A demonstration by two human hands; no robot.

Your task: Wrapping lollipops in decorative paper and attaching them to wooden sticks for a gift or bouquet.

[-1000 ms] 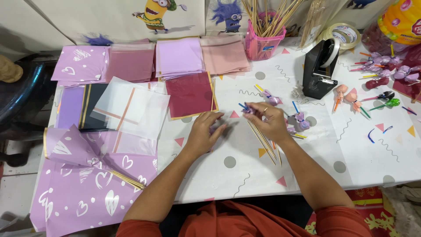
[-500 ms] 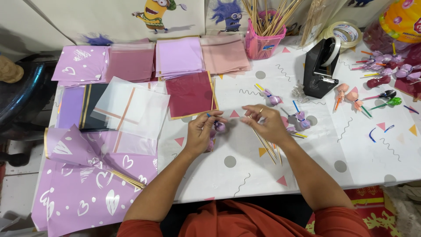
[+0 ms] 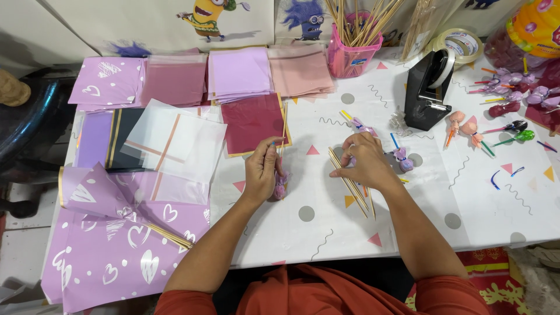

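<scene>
Head view: left hand [image 3: 262, 170] closed around a purple-wrapped lollipop [image 3: 281, 182] and a thin wooden skewer [image 3: 284, 129], near the table's front edge. Right hand [image 3: 364, 163], fingers curled, rests on loose bamboo skewers [image 3: 349, 184]; whether it grips any cannot be told. Dark red paper square [image 3: 251, 121] just behind.

One head-worn camera looks steeply down, close over the table [image 3: 466, 204]
</scene>
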